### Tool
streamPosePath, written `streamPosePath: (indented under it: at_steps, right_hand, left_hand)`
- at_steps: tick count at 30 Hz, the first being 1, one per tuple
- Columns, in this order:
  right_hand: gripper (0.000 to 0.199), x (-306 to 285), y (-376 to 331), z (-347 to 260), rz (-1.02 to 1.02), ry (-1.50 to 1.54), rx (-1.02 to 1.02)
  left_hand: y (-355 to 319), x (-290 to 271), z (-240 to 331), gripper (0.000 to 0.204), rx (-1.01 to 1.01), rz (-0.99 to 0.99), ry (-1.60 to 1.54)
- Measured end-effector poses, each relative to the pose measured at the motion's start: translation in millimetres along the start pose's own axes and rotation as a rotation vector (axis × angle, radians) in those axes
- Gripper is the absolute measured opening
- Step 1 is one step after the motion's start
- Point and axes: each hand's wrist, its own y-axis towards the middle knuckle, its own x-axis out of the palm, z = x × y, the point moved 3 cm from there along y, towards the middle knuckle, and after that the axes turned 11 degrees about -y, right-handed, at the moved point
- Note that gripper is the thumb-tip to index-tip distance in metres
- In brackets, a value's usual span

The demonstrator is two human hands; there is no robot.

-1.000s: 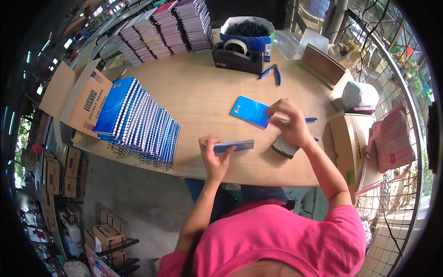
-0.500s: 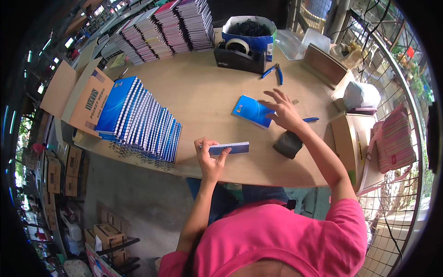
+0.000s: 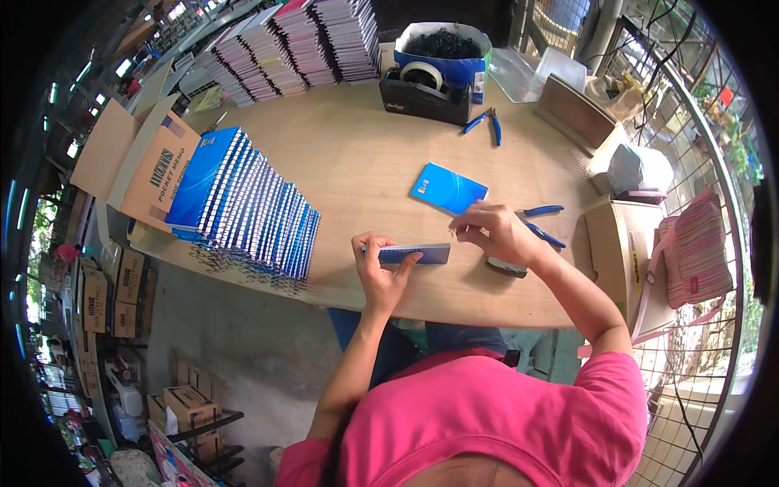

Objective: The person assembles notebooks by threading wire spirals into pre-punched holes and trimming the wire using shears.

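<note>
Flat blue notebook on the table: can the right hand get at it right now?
Probably yes: the right hand appears close to the flat blue notebook, and nothing visible lies on its cover. The left hand is clear of it, holding another notebook.

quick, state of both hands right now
Left hand: closed on a small blue notebook.
Right hand: partly curled; whether it holds anything cannot be told.

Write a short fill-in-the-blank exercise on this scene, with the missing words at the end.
1. A small notebook is held in the person's ____ hand.
2. The pliers near the tape dispenser have ____ handles.
3. The striped bag is to the person's ____.
4. The person's shirt is ____.

Missing words: left; blue; right; pink.
</note>
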Motion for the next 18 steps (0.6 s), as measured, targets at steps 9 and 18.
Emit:
streamPosePath:
  at_steps: [9,18]
  right_hand:
    - [0.013,9.3,-8.2,-1.1,-0.09,0.137,0.14]
    - [0.023,7.1,-3.3,-9.5,-0.052,0.013,-0.031]
  left_hand:
    - [-0.9,0.7,-0.8,0.055,0.02,0.01,0.047]
    - [-3.1,0.5,1.8,0.053,-0.008,0.028,0.041]
